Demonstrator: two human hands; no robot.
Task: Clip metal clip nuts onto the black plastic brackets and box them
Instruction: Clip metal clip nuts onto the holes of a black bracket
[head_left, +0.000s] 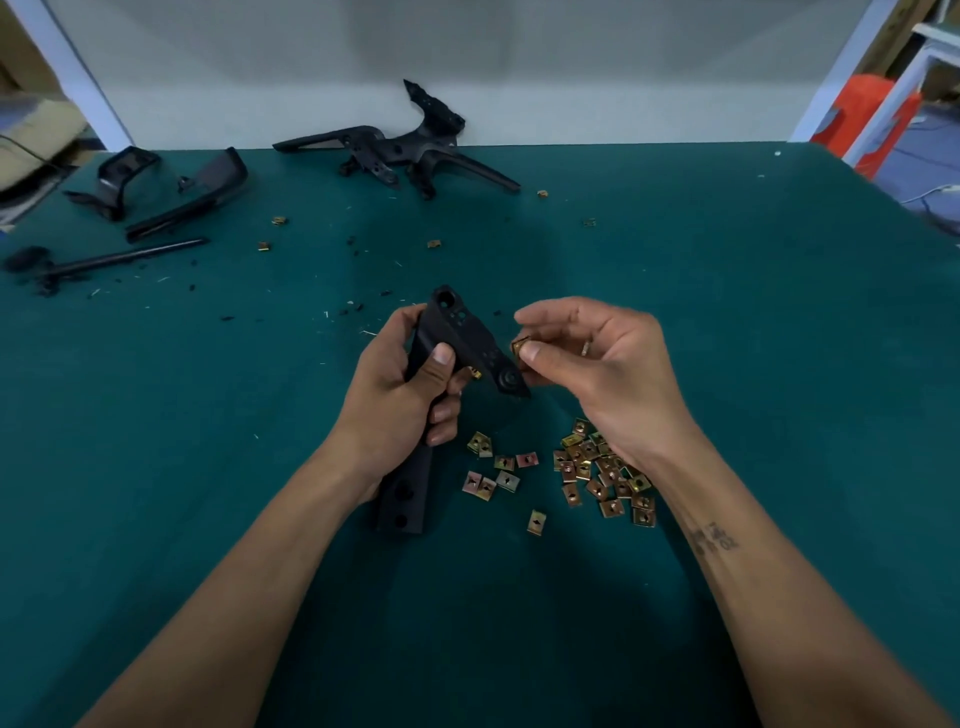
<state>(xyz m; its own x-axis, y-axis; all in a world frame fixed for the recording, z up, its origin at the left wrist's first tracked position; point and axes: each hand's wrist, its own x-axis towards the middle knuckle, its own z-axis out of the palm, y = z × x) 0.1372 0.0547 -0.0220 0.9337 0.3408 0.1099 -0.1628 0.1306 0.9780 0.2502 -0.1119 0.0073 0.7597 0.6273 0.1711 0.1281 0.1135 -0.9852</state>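
My left hand (402, 397) grips a long black plastic bracket (457, 332) above the green table, its upper end pointing away from me and its lower end near the cloth. One brass clip nut sits on the bracket's edge just under my left fingers. My right hand (597, 358) pinches a brass clip nut (521, 345) between thumb and fingers, right against the bracket's right edge. A loose pile of clip nuts (597, 473) lies on the table below my right wrist, with a smaller scatter to its left.
More black brackets (400, 150) lie at the far edge against the white wall, and other black parts (171, 182) at the far left. Stray clip nuts and black plastic crumbs dot the green table (753, 312). An orange object (862, 114) stands beyond the table's right corner.
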